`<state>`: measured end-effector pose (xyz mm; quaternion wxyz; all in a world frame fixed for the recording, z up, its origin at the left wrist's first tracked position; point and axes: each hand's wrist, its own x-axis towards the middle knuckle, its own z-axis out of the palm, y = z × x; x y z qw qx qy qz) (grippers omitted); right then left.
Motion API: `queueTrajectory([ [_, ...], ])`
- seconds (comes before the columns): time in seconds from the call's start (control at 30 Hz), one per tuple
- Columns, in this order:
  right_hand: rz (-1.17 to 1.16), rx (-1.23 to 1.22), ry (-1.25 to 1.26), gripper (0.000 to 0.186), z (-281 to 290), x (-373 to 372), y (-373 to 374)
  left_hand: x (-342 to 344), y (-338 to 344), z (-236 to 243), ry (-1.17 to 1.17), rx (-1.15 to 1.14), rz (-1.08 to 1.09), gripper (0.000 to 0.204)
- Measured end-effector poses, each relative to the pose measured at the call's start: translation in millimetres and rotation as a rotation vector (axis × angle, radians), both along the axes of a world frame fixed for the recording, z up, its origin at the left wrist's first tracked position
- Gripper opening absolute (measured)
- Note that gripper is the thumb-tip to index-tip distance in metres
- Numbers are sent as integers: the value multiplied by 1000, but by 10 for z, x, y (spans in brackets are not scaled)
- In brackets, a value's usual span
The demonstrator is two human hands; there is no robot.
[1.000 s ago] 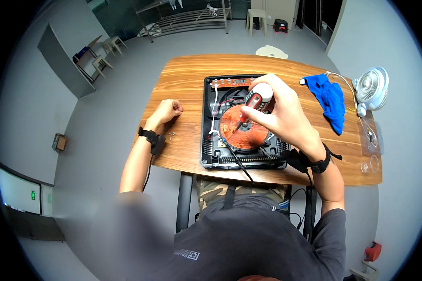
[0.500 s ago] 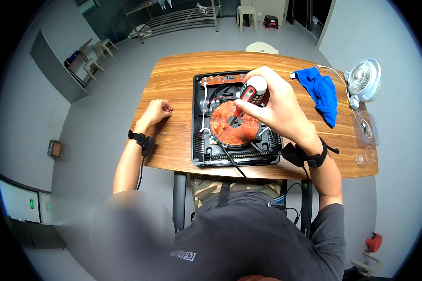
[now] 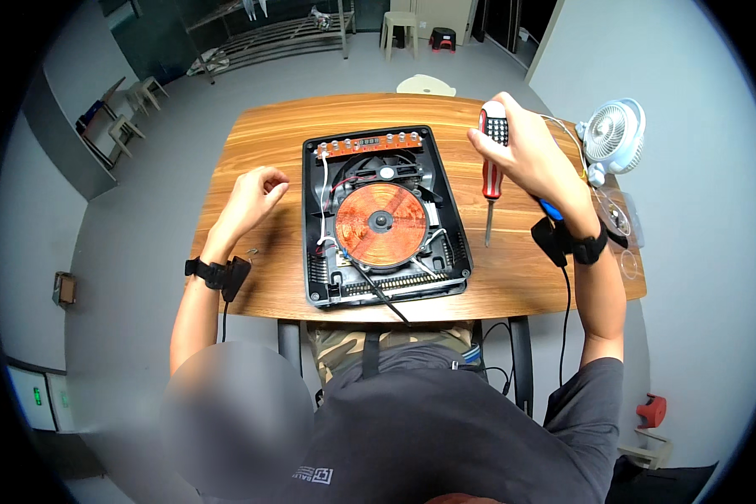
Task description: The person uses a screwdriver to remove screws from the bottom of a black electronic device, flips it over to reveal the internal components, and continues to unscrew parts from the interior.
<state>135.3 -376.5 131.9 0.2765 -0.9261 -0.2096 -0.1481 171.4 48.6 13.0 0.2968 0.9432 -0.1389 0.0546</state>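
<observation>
My left hand hovers over the wooden table left of an open black appliance, its fingers curled; whatever they may hold is hidden. My right hand grips a red-and-white screwdriver with a patterned black panel, its shaft pointing down beside the appliance's right side. Inside the black housing are a round copper coil, a dark fan, an orange circuit strip and several wires. Small metal bits lie near my left wrist.
The wooden table carries a white fan, a blue cloth mostly behind my right wrist, and clear plastic packaging at the right. A pale stool stands beyond the far edge; metal racks and more stools are farther back.
My right hand has lifted the screwdriver off the coil and moved it right, beside the appliance. My left hand has shifted slightly relative to the appliance. The whole view has shifted too.
</observation>
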Motion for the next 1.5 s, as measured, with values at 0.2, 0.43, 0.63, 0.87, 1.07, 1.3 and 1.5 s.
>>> queueTrajectory([
  [0.2, -90, -298, 309, 52, -780, 651, -453, 14, -361, -67, 113, 89, -122, 29],
  [0.43, -172, -452, 525, 59, -1448, 785, -502, 12, -603, -139, 146, 62, -196, 25],
  [0.63, -94, -427, 564, 57, -1659, 800, -478, -111, -760, -220, 138, 51, -187, 21],
  [0.87, -71, -438, 594, 69, -2053, 986, -671, -97, -787, -287, 104, 87, -177, 22],
  [1.07, -202, -417, 545, 82, -1926, 841, -538, -119, -764, -314, 226, 5, -169, 26],
  [1.3, -344, -424, 230, 75, -1376, 633, -334, -263, -799, -157, 414, -70, -77, 30],
  [1.5, 428, -220, 127, 66, -1116, 572, -43, -248, -792, -140, 447, -69, -92, 36],
])
